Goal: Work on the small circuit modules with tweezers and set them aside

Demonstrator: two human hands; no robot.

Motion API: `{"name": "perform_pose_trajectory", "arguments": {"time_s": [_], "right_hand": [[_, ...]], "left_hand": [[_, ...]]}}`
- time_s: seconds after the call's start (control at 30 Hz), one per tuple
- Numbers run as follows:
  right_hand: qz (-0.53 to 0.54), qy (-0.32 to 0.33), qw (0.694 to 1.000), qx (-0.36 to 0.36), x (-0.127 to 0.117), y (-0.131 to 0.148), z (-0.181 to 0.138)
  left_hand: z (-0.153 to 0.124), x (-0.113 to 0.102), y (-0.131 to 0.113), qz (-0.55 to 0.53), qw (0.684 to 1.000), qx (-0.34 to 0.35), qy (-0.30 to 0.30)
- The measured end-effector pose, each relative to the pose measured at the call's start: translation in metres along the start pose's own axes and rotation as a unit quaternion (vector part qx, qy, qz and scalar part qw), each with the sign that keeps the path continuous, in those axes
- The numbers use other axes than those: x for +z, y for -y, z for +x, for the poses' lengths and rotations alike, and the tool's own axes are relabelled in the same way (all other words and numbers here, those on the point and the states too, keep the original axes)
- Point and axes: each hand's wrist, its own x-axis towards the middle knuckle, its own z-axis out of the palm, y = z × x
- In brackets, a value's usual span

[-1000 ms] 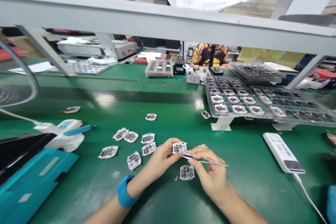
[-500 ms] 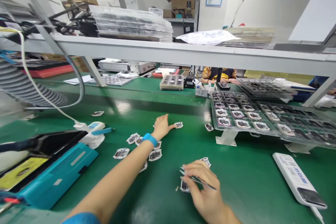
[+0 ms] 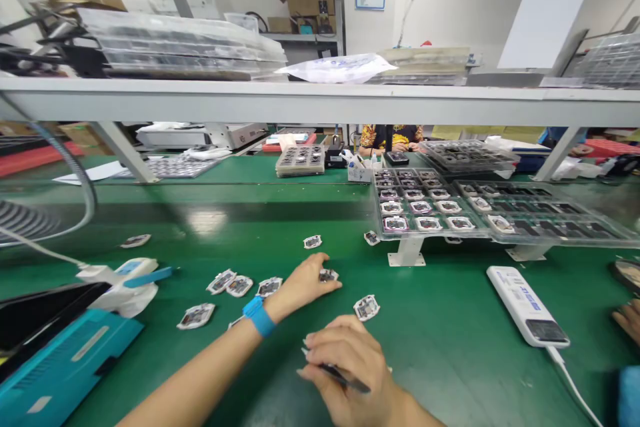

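Green workbench (image 3: 450,320) carries clear trays (image 3: 483,235) of circuit boards (image 3: 395,225).

An electronics assembly workshop — a green-matted workbench (image 3: 450,360); clear trays (image 3: 475,234) of small circuit boards (image 3: 396,223).

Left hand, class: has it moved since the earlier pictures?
Yes: the left hand has moved forward, away from the person, closer to the clear tray.

My left hand (image 3: 300,287) is stretched out ahead, palm down, fingers loosely extended, with the left forearm (image 3: 200,353) slanting up from the lower left. My right hand (image 3: 347,367) sits lower and closer in, fingers curled into a pinch.
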Motion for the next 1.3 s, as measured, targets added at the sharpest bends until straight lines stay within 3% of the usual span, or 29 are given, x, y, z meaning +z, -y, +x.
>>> {"name": "perform_pose_trajectory", "arguments": {"time_s": [0.17, 0.4, 0.6, 0.73, 0.83, 1.1, 1.3], "right_hand": [[-0.002, -0.023, 1.000, -0.005, 0.000, -0.001, 0.003], [-0.023, -0.060, 0.998, -0.009, -0.004, -0.008, 0.007], [-0.039, -0.056, 0.998, -0.006, -0.007, -0.009, 0.009], [-0.036, -0.057, 0.998, 0.014, -0.008, -0.009, 0.007], [-0.026, -0.078, 0.995, 0.052, -0.009, -0.009, 0.006], [0.051, -0.158, 0.963, 0.214, -0.016, -0.020, 0.006], [0.074, -0.105, 0.953, 0.276, -0.014, -0.031, 0.001]], "left_hand": [[0.030, 0.019, -0.030, -0.020, 0.999, 0.025, 0.027], [0.100, 0.047, -0.048, -0.032, 0.999, 0.035, -0.026], [0.107, 0.054, -0.048, -0.108, 0.993, 0.040, -0.038], [0.086, 0.050, -0.048, -0.209, 0.976, 0.019, -0.063], [0.053, 0.040, -0.049, -0.311, 0.948, 0.003, -0.065], [-0.054, -0.005, -0.041, -0.519, 0.852, -0.038, 0.052], [-0.090, -0.003, -0.032, -0.548, 0.827, -0.098, 0.082]]}}
